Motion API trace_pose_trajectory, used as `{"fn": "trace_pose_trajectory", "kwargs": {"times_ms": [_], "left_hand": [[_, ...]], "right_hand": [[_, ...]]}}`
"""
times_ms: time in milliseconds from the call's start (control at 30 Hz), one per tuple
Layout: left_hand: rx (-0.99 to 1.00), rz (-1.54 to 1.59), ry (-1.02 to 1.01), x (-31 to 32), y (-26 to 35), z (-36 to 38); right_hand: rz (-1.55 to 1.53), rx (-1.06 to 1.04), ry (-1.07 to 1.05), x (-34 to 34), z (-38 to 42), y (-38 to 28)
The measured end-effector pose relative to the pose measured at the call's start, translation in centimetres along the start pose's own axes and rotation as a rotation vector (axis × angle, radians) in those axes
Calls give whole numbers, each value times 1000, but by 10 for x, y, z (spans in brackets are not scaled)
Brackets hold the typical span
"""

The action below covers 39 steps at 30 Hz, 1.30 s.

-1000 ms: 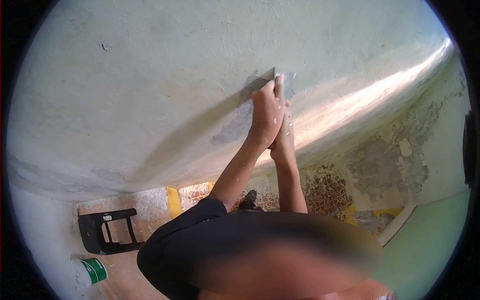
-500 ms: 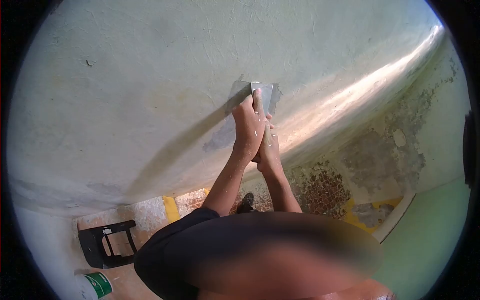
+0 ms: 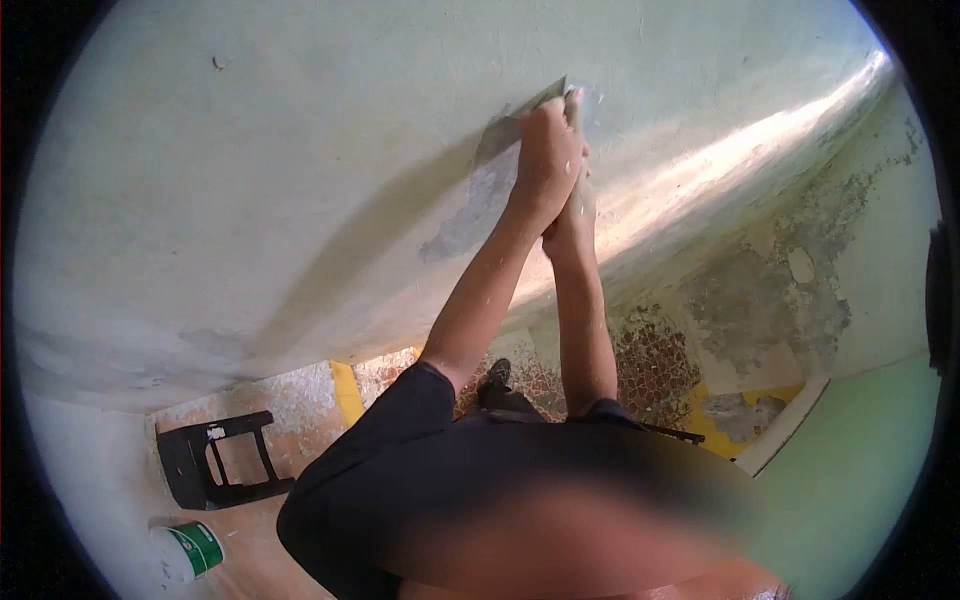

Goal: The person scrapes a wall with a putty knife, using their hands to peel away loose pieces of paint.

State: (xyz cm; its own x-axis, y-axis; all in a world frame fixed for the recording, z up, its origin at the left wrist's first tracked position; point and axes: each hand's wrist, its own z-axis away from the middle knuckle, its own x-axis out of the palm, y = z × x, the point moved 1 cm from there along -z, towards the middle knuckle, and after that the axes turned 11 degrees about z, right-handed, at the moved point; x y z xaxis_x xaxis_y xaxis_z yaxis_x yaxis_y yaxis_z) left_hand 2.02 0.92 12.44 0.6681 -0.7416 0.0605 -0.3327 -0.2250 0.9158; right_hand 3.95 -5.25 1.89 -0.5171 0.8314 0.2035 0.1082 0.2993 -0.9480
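Both my hands are together at the wall [image 3: 330, 130], arms stretched out in front of me. My left hand [image 3: 550, 160] is closed on a putty knife [image 3: 553, 93], whose metal blade shows only as a narrow strip past the fingers. Just below, my right hand [image 3: 574, 215] is closed around the lower part, where the handle itself is hidden. The blade is against or very near the wall, at the upper end of a bare grey patch [image 3: 480, 195]. White flecks stick to both hands and forearms.
A black plastic stool [image 3: 215, 465] lies on the floor at lower left, near a white and green bucket [image 3: 190, 550]. Worn patterned tiles [image 3: 650, 370] and a dark shoe [image 3: 498, 372] show below. The right wall has peeling patches [image 3: 750, 310].
Both hands have moved up and slightly right along the wall with the putty knife. Its blade, broad to view before, now shows nearly edge-on. More of the grey patch is uncovered.
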Motion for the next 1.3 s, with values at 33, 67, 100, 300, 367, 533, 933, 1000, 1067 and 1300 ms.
{"fn": "trace_pose_trajectory", "kwargs": {"times_ms": [33,67,100,300,367,533,933,1000,1067,1300], "left_hand": [[35,-31,-39,1,4,-3],[37,-32,-33,1,3,-3],[38,-28,-36,0,0,-3],[-50,10,85,-29,-23,33],[-91,26,144,-42,-29,45],[-112,17,151,-53,-27,50],[-147,-70,122,-47,-22,33],[-26,-50,52,-36,-9,17],[183,-162,-7,-17,-6,-19],[155,-79,10,10,11,-22]], "right_hand": [[166,-192,-38,4,0,-9],[166,-194,-44,7,3,-15],[-22,-25,-11,10,5,-19],[-128,273,41,30,44,-4],[-95,388,-44,28,54,13],[-55,412,45,45,59,11],[-147,436,-15,48,49,-6],[-241,96,112,55,34,-15],[-272,84,-24,34,6,-21],[-179,19,-46,11,-1,-45]]}}
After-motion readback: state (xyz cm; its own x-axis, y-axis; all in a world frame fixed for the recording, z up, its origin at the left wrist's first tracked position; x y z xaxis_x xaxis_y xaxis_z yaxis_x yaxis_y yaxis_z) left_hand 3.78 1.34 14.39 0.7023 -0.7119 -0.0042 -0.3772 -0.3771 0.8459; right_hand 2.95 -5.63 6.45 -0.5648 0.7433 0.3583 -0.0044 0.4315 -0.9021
